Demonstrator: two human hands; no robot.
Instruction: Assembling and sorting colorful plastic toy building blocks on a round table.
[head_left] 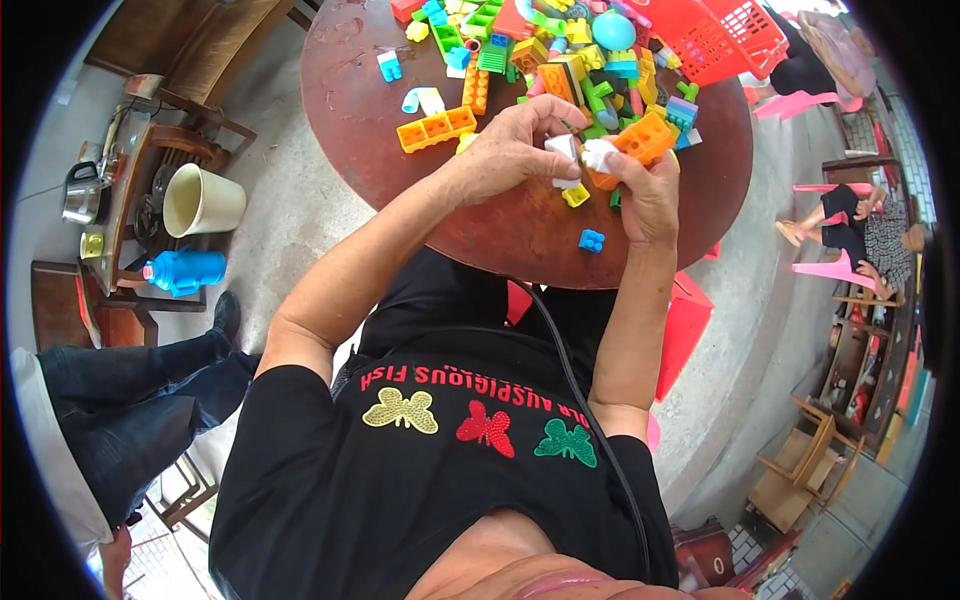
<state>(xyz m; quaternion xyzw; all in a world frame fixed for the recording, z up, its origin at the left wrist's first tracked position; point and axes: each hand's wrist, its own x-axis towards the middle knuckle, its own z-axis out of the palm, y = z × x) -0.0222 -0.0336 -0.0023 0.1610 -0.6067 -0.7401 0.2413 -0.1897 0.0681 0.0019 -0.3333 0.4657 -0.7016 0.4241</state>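
Observation:
My left hand (512, 152) pinches a white toy brick (562, 157) between thumb and fingers, over the near part of the round table. Close beside it, my right hand (652, 195) grips an orange building block (646, 137) with a small white piece (598, 153) at its left end. I cannot tell whether the two white pieces touch. Just below them lies a small yellow brick (575, 196), and nearer the table edge a blue brick (591, 240). A long orange block (437, 130) rests left of my left hand.
Many coloured bricks cover the far part of the brown table (350, 95), with a red plastic basket (715, 45) at its far right. A black cable (560, 340) runs down my front. A person (130, 410) stands at left; others sit at right.

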